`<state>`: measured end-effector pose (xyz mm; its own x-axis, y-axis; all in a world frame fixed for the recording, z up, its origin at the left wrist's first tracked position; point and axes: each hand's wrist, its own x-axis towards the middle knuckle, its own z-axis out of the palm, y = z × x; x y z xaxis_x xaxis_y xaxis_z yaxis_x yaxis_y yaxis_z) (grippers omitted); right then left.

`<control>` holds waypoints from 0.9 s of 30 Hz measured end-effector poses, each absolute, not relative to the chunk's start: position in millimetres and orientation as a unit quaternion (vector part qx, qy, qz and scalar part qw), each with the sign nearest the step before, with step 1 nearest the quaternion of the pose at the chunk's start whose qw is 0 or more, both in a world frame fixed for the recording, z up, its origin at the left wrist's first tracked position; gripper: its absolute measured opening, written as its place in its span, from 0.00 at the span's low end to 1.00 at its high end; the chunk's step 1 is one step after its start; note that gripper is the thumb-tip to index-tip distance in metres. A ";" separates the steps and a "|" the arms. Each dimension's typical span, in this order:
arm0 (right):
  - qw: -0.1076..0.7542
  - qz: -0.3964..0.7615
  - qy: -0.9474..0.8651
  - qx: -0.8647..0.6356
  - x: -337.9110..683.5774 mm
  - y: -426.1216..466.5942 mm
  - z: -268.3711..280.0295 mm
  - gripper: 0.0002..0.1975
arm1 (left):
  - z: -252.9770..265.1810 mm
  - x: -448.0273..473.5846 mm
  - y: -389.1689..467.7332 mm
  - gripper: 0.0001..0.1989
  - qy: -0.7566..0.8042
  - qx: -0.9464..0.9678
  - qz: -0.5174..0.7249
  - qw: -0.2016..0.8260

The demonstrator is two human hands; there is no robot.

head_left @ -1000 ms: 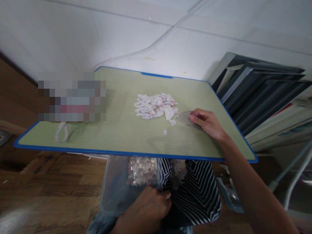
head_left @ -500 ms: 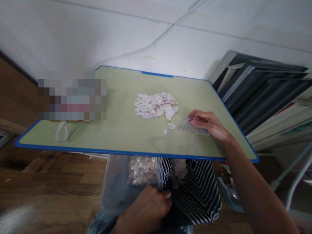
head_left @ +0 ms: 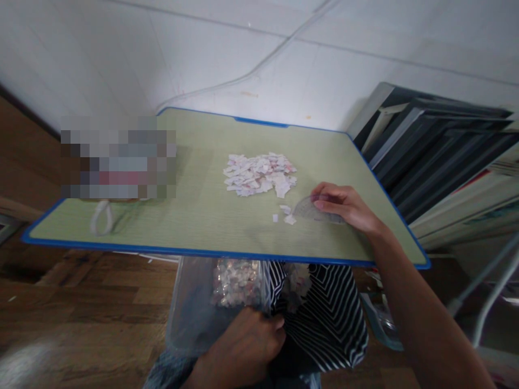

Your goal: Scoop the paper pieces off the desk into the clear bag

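Observation:
My right hand pinches a clear semicircular protractor on the right part of the green tabletop. At the protractor's left tip lie a few loose paper scraps. Beyond them, mid-table, sits a heap of torn white paper pieces with faint pink and purple marks. Below the table's front edge, my left hand is closed at the edge of a black-and-white striped bag, gripping its cloth. More paper scraps show inside that bag.
Left of the bag stands a clear plastic bin holding a shiny clear bag of small pieces. A blurred-out object with a white loop occupies the table's left. Dark flat panels lean at the right. A cable runs along the wall.
The protractor in my right hand has shifted slightly left. Another paper scrap now shows beside its tip. My left hand stays where it was.

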<state>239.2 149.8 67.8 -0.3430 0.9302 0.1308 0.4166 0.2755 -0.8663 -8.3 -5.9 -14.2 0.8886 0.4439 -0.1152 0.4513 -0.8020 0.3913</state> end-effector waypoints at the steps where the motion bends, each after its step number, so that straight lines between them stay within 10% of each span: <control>1: 0.332 0.394 -0.724 -0.459 239.4 149.4 68.1 0.15 | -13.8 -8.3 -5.6 0.07 0.235 0.949 -0.009 0.210; 27: 0.235 0.452 -0.754 -0.415 242.1 143.4 76.4 0.11 | -14.9 -8.2 -6.6 0.07 0.235 0.946 -0.007 0.222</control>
<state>242.1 143.4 76.4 -0.5442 0.8387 -0.0207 0.4136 0.2468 -0.8764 -8.2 -6.6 -14.9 0.8898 0.4410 -0.1176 0.4472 -0.7911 0.4173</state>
